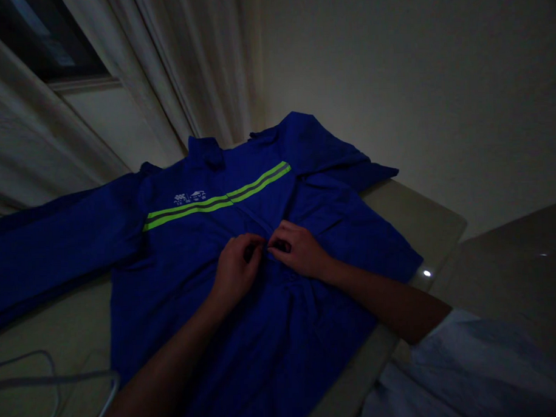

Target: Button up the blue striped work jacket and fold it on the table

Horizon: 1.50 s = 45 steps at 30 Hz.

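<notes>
A blue work jacket [181, 297] lies spread front side up, with a yellow-green reflective stripe [187, 210] across the chest and a small white print above it. Both hands meet over its front opening, just below the stripe. My left hand [237, 264] is closed, thumb and forefinger pinching the jacket's front edge. Close beside it, my right hand [300, 250] pinches the same edge from the other side. The fingertips nearly touch. What exactly lies between them, perhaps a fastening, is too dark and small to make out.
The jacket rests on a pale table [424, 218] whose corner shows at the right. A white cable [56, 380] loops at the lower left. Long curtains [200, 59] hang behind, beside a dark window [48, 40]. A plain wall [392, 77] stands at the back right.
</notes>
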Each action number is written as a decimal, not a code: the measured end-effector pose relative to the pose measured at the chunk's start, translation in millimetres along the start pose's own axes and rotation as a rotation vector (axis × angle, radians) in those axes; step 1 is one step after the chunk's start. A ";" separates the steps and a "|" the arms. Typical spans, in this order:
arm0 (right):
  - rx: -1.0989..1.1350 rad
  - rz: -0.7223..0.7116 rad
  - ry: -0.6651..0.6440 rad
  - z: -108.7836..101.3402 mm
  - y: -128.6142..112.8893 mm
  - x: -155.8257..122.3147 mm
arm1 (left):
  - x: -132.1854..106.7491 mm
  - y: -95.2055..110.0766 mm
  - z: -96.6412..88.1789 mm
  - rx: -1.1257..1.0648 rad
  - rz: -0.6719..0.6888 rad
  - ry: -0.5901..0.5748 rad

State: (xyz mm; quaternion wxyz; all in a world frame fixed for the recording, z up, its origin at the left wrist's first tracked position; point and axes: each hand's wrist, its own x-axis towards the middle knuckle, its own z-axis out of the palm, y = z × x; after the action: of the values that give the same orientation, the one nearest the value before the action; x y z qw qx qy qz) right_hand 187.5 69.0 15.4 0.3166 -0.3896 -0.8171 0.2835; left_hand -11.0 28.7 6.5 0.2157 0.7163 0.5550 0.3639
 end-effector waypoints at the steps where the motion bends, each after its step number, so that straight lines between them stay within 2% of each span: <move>1: -0.007 0.005 -0.005 0.1 0.0 -0.2 | -1.2 1.5 0.2 0.092 0.034 0.004; 4: -0.038 0.019 -0.018 -0.2 -0.4 -0.6 | -3.7 4.0 -0.4 0.291 0.078 -0.005; 7: -0.067 0.033 -0.043 -1.4 -1.1 -0.1 | -4.3 3.1 -1.7 0.348 0.070 -0.032; 15: -0.063 0.031 -0.076 -1.9 2.5 2.7 | -3.0 -0.7 -0.9 0.320 0.056 -0.083; 25: -0.029 -0.075 -0.082 -1.5 7.4 2.6 | -3.2 -8.1 0.9 0.254 0.080 -0.059; 28: -0.019 -0.086 -0.040 -1.4 7.0 1.3 | -3.7 -8.1 0.7 0.261 0.100 -0.057; 36: 0.150 0.075 0.040 0.7 9.7 8.0 | -5.5 -3.2 1.2 0.369 0.170 -0.053; 41: 0.243 0.112 0.012 -1.1 7.1 11.4 | -6.1 7.2 -1.9 0.594 0.267 0.014; 45: 0.336 0.179 0.019 -0.7 5.0 12.1 | -4.6 10.4 -7.4 0.648 0.318 0.032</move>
State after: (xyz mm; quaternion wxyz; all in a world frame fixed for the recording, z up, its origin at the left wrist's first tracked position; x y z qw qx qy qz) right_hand 184.3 81.7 15.9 0.3583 -0.4050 -0.7173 0.4393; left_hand -10.5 20.6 17.3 -0.0905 0.8191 0.5266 0.2090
